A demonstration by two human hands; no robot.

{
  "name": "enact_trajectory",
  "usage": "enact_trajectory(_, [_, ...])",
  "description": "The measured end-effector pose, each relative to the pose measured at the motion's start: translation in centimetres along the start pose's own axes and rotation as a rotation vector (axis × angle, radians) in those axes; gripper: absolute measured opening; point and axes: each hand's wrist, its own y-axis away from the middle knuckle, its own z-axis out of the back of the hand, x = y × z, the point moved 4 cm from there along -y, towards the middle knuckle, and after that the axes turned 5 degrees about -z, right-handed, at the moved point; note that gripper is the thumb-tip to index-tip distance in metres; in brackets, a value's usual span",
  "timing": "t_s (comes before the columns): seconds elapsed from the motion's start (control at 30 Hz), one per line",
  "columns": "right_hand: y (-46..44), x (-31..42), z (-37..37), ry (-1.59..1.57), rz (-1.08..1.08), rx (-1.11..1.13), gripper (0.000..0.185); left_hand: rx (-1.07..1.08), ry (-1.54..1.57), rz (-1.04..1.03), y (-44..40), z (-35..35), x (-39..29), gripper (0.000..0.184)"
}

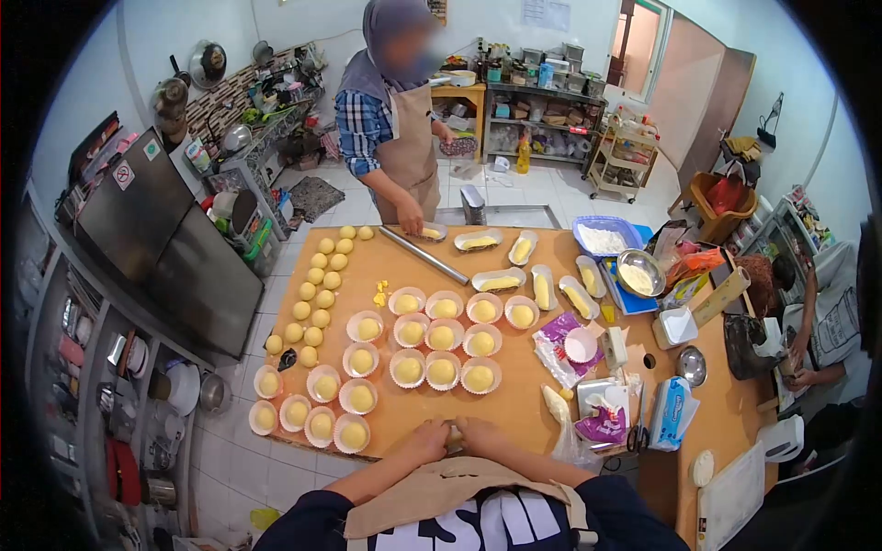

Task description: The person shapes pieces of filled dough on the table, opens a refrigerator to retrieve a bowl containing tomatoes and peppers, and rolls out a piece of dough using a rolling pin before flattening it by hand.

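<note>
At the near edge of the wooden table, my left hand (pixel 426 442) and my right hand (pixel 480 438) are close together with curled fingers. Something small and pale sits between them, mostly covered by the fingers; I cannot make out what it is. Just beyond my hands, several round dough balls (pixel 442 372) rest in white paper cups (pixel 478 389). More dough balls (pixel 300 332) lie bare along the table's left side. To the right of my right hand is a piping bag (pixel 559 413) with pale filling.
Across the wooden table (pixel 413 266), a person in an apron (pixel 404 138) touches a filled paper tray near a metal rolling pin (pixel 424 255). Several filled trays (pixel 497 281), a flour basin (pixel 602 239), scissors (pixel 638 432) and a tissue pack (pixel 673 413) occupy the right. Another person sits far right.
</note>
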Motion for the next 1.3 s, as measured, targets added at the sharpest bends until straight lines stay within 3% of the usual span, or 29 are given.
enact_trajectory(0.1, [-0.3,-1.4,-0.6,-0.337,-0.046,-0.006,0.04,-0.013,0.067,0.004,-0.2,0.5,-0.1,0.042])
enact_trajectory(0.17, [-0.3,-2.3,-1.1,-0.281,0.009,-0.119,0.04,-0.012,0.097,0.023,0.0,1.7,-1.0,0.042])
enact_trajectory(0.23, [-0.1,-2.0,-1.0,0.004,0.099,-0.27,0.041,0.032,0.128,0.075,0.4,2.5,-1.5,0.042])
enact_trajectory(0.33, [-0.1,-2.6,-1.1,0.032,0.187,-0.315,0.041,-0.146,0.072,-0.082,0.9,2.9,-2.1,0.044])
enact_trajectory(0.43, [0.1,-3.2,-1.1,0.072,0.25,-0.372,0.04,-0.155,0.032,-0.062,1.3,3.5,-2.5,0.044])
enact_trajectory(0.57, [-0.4,-6.0,-2.6,0.09,0.221,-0.352,0.035,-0.188,-0.041,-0.078,1.1,-0.3,0.6,0.047])
enact_trajectory(0.73, [-0.3,-5.2,-1.4,0.103,0.121,-0.351,0.026,-0.295,0.088,-0.04,1.4,1.7,-0.5,0.045])
enact_trajectory(1.0, [-1.4,-6.8,-2.3,0.315,0.176,-0.393,0.01,-0.35,0.067,-0.063,1.6,1.2,1.2,0.018])
enact_trajectory(1.13, [-0.4,-6.7,-1.3,0.356,0.119,-0.376,0.017,-0.4,0.046,-0.047,1.4,0.0,2.6,0.019])
enact_trajectory(1.23, [0.0,-6.0,-0.8,0.235,0.094,-0.395,0.022,-0.435,0.101,0.095,1.2,0.8,1.3,0.024])
enact_trajectory(1.3, [0.0,-5.0,-0.7,0.25,0.128,-0.393,0.026,-0.456,0.068,0.024,1.3,2.3,-0.8,0.027])
